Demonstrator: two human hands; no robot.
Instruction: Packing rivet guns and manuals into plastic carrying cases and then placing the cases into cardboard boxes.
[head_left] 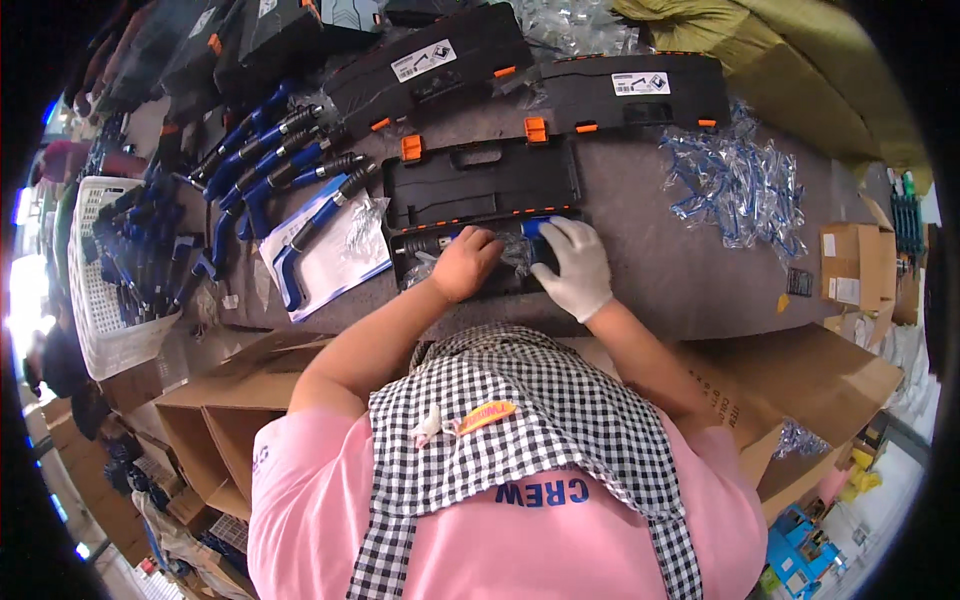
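Observation:
A black plastic case (482,190) lies open in front of me, its lid tipped back and two orange latches on the lid's far edge. In its lower half rests a blue-and-black hand tool (427,244) with a long barrel, beside clear plastic bags (517,255). My bare left hand (467,263) is curled over the tool's middle, its fingers bent and covering that stretch. My right hand (577,268), in a whitish glove, has its fingers and thumb around the tool's blue end (535,227). The hands hide part of the case's contents.
Closed black cases (630,95) stand along the back. More blue tools (250,165) lie at left, near a white basket (95,290) full of them and a paper sheet (345,270). Bagged blue pieces (735,190) are heaped at right. Open cardboard boxes (800,375) flank me.

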